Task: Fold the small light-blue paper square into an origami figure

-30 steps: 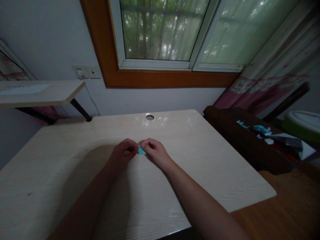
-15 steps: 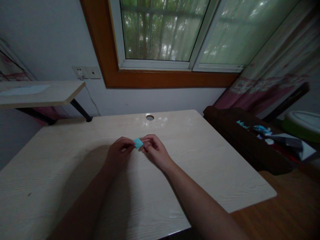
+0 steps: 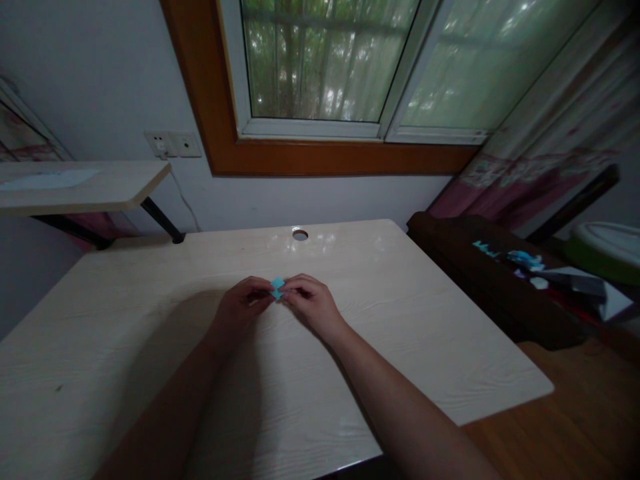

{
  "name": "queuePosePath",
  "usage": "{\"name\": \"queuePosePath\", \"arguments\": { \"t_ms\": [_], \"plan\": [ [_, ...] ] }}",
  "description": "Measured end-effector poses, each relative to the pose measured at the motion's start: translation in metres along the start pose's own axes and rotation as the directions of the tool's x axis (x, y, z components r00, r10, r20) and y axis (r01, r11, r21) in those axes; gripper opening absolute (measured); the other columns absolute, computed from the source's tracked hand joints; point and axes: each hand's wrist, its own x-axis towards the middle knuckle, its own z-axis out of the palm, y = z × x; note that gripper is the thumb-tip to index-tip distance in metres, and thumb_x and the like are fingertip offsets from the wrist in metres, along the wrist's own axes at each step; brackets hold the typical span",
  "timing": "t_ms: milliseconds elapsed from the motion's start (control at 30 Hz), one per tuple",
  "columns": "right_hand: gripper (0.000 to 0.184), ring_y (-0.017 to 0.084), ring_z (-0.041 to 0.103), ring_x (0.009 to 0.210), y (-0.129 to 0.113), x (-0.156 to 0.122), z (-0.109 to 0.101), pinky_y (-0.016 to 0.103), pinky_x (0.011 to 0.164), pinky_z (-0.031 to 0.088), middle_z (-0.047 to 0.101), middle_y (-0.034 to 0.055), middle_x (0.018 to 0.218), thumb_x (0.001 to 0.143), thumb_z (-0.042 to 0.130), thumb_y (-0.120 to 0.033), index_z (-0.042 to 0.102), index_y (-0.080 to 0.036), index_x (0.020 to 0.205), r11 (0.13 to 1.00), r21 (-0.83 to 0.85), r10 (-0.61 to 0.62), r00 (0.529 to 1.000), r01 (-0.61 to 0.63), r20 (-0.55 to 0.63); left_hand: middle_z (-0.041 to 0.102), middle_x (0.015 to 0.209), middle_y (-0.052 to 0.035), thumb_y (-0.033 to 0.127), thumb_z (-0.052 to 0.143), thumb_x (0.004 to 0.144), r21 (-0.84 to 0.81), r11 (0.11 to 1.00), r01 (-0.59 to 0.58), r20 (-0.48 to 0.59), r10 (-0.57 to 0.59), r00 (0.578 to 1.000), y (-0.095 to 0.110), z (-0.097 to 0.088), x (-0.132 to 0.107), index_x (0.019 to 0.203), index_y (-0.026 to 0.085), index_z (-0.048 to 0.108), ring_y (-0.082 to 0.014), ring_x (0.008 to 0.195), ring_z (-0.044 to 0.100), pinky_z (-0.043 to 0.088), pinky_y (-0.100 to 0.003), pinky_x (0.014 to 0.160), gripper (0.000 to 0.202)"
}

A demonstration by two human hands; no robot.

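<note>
A small turquoise piece of folded paper (image 3: 277, 284) is held a little above the pale wood-grain table (image 3: 415, 320). My left hand (image 3: 243, 301) pinches its left side between thumb and fingers. From the other side, my right hand (image 3: 311, 298) grips its right edge the same way. The fingertips of both hands nearly meet across the paper and cover its sides, so only an upper and a lower corner show. Its exact folds are too small to make out.
A round cable hole (image 3: 300, 235) pierces the table near its back edge. At left stands a raised shelf (image 3: 145, 183) on black legs. Beyond the table's right side, a dark brown bench (image 3: 450, 247) carries turquoise scraps (image 3: 525, 259) and a green container (image 3: 607, 250).
My right hand has closed its thumb and fingers on the paper's right side; before, its fingers were looser beside it. The paper has turned slightly, with a corner pointing up.
</note>
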Motion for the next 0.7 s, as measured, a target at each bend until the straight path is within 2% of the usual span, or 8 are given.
{"name": "queuePosePath", "arguments": {
  "t_ms": [200, 400, 600, 700],
  "plan": [
    [0.009, 0.017, 0.063, 0.083, 0.002, 0.0, -0.001, 0.03, 0.075, 0.05, 0.069, 0.0035, 0.089, 0.082, 0.07, -0.022, 0.076, -0.025, 0.087, 1.0, -0.008, -0.027, 1.0, 0.027, 0.011, 0.073, 0.088, -0.0065, 0.032, 0.067, 0.086, 0.003, 1.0, 0.027, 0.001, -0.027, 1.0, 0.011, -0.001, 0.0, 0.09, 0.018, 0.073, -0.0169, 0.081, 0.066, 0.054, -0.028, 0.077, 0.016],
    [0.009, 0.016, 0.063, 0.084, 0.0, 0.001, -0.001, 0.03, 0.075, 0.05, 0.068, 0.0032, 0.09, 0.08, 0.074, -0.026, 0.076, -0.026, 0.089, 0.999, 0.027, -0.031, 0.999, 0.03, 0.029, 0.072, 0.096, -0.0075, 0.031, 0.061, 0.091, -0.005, 1.0, 0.027, -0.001, -0.027, 1.0, 0.009, -0.003, 0.0, 0.095, 0.019, 0.074, -0.0177, 0.088, 0.066, 0.053, -0.029, 0.082, 0.019],
    [0.008, 0.016, 0.062, 0.084, 0.0, 0.0, 0.0, 0.032, 0.078, 0.05, 0.067, 0.003, 0.091, 0.08, 0.075, -0.029, 0.076, -0.027, 0.088, 0.999, 0.042, -0.034, 0.999, 0.032, 0.042, 0.072, 0.1, -0.0081, 0.029, 0.061, 0.09, 0.003, 1.0, 0.025, 0.006, -0.025, 1.0, 0.011, -0.003, -0.001, 0.099, 0.019, 0.075, -0.0185, 0.093, 0.066, 0.053, -0.029, 0.086, 0.019],
    [0.008, 0.016, 0.061, 0.083, 0.0, 0.0, -0.001, 0.032, 0.077, 0.05, 0.066, 0.003, 0.09, 0.082, 0.073, -0.031, 0.076, -0.027, 0.088, 0.999, 0.044, -0.008, 0.998, 0.005, 0.055, 0.072, 0.098, -0.0077, 0.029, 0.066, 0.086, -0.047, 0.998, 0.043, 0.01, -0.042, 0.999, 0.017, -0.001, -0.002, 0.1, 0.019, 0.074, -0.0184, 0.092, 0.067, 0.055, -0.03, 0.085, 0.019]
  ]
}}
